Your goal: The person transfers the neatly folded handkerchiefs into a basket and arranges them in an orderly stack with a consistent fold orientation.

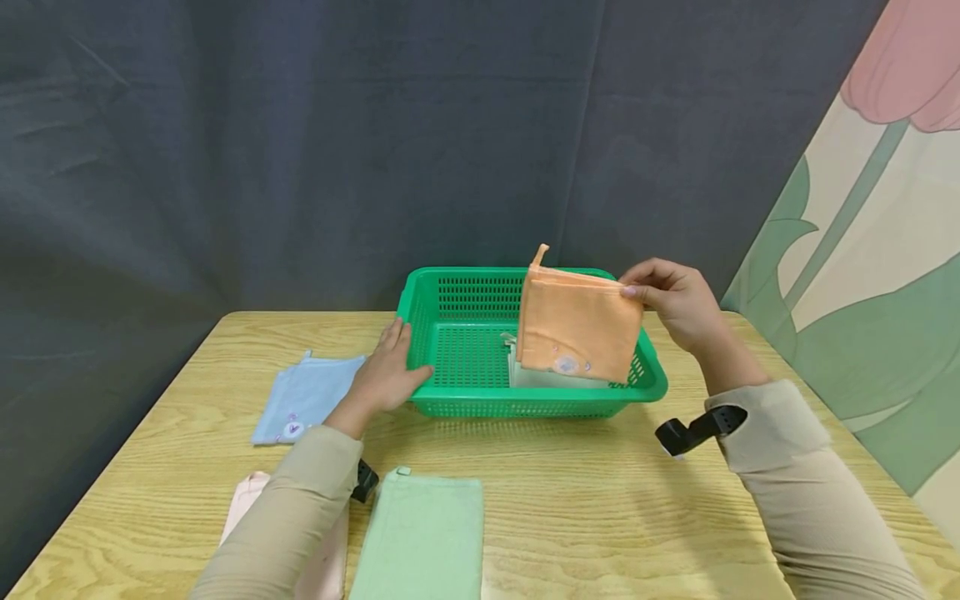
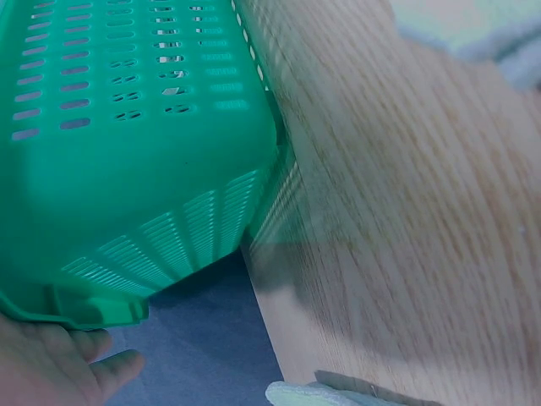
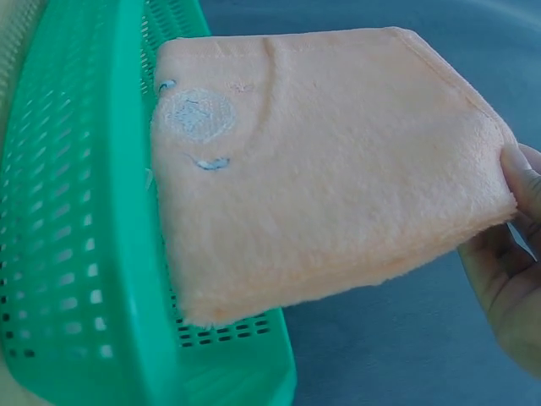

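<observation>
A folded orange hand towel [image 1: 577, 325] with a hanging loop and small embroidery hangs over the right part of a green plastic basket [image 1: 517, 395]. My right hand [image 1: 675, 304] pinches its upper right corner between thumb and fingers; the right wrist view shows the towel [image 3: 338, 161] held flat by that edge. Beneath it, partly hidden, a pale green towel [image 1: 551, 379] lies in the basket's right part. My left hand [image 1: 386, 371] rests on the basket's left rim near the front corner, fingers fairly straight and thumb spread.
Left of the basket lies a folded blue towel [image 1: 318, 387]. A green towel [image 1: 427, 533] and a pink towel [image 1: 330, 550], partly hidden by the left sleeve, lie nearer on the wooden table [image 1: 585, 517]. A dark curtain [image 1: 300, 150] hangs behind; a flower-painted wall [image 1: 862, 275] stands right.
</observation>
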